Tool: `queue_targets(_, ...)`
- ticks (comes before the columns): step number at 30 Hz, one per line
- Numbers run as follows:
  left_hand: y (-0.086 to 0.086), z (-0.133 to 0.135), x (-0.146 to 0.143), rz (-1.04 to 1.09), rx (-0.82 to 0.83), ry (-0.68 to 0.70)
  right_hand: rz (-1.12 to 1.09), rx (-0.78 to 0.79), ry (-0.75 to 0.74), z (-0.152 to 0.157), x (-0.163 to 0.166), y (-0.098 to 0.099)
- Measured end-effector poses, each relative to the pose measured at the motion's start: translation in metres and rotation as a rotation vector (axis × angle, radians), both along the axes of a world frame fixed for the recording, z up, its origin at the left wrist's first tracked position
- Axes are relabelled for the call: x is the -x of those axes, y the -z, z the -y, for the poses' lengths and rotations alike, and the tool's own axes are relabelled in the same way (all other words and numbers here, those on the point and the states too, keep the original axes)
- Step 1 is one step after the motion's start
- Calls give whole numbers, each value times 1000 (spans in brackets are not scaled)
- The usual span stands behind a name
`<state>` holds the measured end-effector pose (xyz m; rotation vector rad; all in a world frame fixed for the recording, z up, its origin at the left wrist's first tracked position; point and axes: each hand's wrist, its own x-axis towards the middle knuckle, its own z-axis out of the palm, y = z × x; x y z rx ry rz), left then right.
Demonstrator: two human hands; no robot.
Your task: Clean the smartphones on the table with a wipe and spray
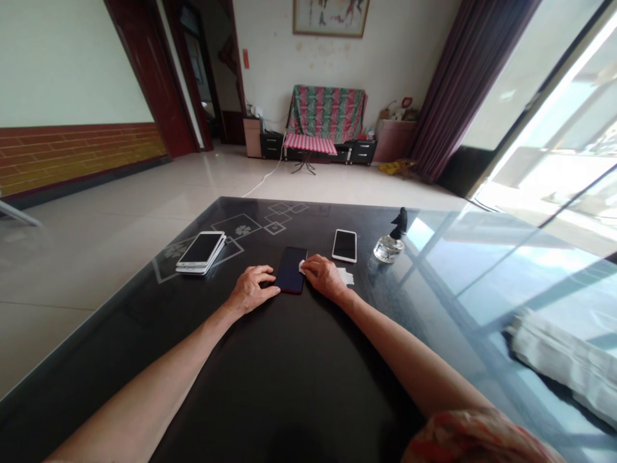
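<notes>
While left hand (253, 290) lies open on dark phone (290, 270), right hand (324, 275) pinches white wipe (302, 265), mostly hidden

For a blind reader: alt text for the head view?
The left hand steadies a dark rectangular phone on a glossy black glass table while the right hand presses a small white wipe to it; white phones and a clear glass bottle lie beyond.

We note both bare forearms stretched forward. Left hand (250, 290) flat, palm down, fingers spread. Right hand (324, 276) curled, fingertips pinched together.
</notes>
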<state>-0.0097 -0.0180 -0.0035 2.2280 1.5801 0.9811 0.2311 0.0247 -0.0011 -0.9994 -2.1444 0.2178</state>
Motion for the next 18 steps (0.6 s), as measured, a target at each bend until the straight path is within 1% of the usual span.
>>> queue_targets(7,0,0,-2,0,-5,-2,-21,12,-175,24,-7,-4)
queue_targets(11,-1,1,-2,2,-17,-1,36,17,-239,33,-9,-7)
queue_targets(14,0,1,-2,4,-29,5,65,5,-228,25,-9,-7)
queue_targets(18,0,1,-3,11,-19,5,70,-35,-121,-3,-7,-4)
